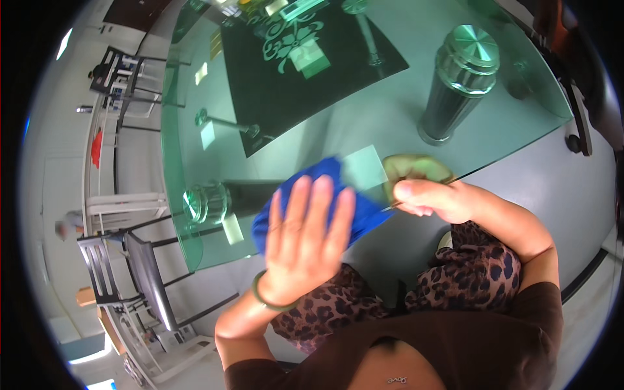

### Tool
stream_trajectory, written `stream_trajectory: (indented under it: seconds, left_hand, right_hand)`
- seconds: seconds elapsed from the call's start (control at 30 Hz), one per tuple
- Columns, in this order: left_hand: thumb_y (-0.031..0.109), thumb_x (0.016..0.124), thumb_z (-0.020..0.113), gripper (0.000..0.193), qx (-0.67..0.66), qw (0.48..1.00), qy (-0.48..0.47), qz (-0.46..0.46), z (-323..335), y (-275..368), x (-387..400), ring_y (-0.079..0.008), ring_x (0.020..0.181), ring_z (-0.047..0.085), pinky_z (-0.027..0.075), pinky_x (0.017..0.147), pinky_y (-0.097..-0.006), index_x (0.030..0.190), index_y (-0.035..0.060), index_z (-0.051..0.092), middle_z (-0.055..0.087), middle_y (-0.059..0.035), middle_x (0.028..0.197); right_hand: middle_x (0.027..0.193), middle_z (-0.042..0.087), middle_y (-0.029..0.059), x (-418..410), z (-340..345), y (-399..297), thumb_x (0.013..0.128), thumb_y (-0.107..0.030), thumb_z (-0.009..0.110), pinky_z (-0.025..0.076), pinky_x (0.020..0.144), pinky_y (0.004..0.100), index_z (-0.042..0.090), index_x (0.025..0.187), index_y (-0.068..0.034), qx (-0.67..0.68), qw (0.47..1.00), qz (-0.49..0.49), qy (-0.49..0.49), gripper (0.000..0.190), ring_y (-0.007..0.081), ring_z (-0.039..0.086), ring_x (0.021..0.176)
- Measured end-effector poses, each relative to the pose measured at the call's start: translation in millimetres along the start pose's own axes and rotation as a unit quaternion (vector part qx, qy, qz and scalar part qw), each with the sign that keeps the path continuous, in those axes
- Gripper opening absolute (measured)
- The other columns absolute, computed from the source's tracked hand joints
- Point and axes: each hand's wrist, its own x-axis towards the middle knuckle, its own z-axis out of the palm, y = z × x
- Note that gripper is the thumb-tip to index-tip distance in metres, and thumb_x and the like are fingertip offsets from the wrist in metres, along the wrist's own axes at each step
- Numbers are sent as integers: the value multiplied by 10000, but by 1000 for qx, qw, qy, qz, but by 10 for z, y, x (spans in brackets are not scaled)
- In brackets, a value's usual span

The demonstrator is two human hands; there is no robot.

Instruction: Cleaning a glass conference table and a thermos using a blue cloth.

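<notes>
My left hand (pixel 307 229), with a green bangle on its wrist, lies flat with fingers spread on a blue cloth (pixel 319 170). The cloth rests on the glass tabletop (pixel 312 141) near its front edge; whether the fingers grip it cannot be told. At the glass edge, right of the cloth, my right hand (pixel 424 195) has its thumb on top and its fingers curled at the rim. Its reflection shows green in the glass. Between the hands and slightly beyond them is a pale square patch (pixel 365 166) on the glass.
A metal table leg with a round shiny cap (pixel 458 73) stands under the glass at right, another (pixel 207 202) at left. A dark panel with a white floral pattern (pixel 312 63) lies farther back. Dark chairs (pixel 141 273) stand at left, and a chair base with a castor (pixel 575 143) at right.
</notes>
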Motion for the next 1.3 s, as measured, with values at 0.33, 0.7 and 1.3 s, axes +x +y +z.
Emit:
stream_trajectory:
  seconds: [0.33,0.7,1.3]
  left_hand:
    - [-120,759,479,437,23,987,-82,-133,-152,-88,-362,-437,1137,507,416,926,-532,1191,-65,523,492,-271,1248]
    - [60,881,509,278,7,999,-12,40,-7,228,371,-380,1104,549,491,866,-489,1144,-10,567,526,-220,1218]
    - [-70,752,495,445,29,994,-9,-105,-15,332,219,-408,1130,527,412,928,-505,1195,-50,522,529,-238,1229]
  right_hand:
    - [655,394,-27,13,-37,-115,967,-444,388,342,518,248,443,759,-57,-63,996,-29,-53,443,76,368,580]
    - [693,430,6,-43,-30,-137,957,-529,320,375,543,266,482,810,-23,-92,994,-19,-48,551,116,411,625]
    - [638,581,80,25,-268,661,812,-388,649,429,530,342,568,751,-15,-302,936,-28,-178,386,198,550,584]
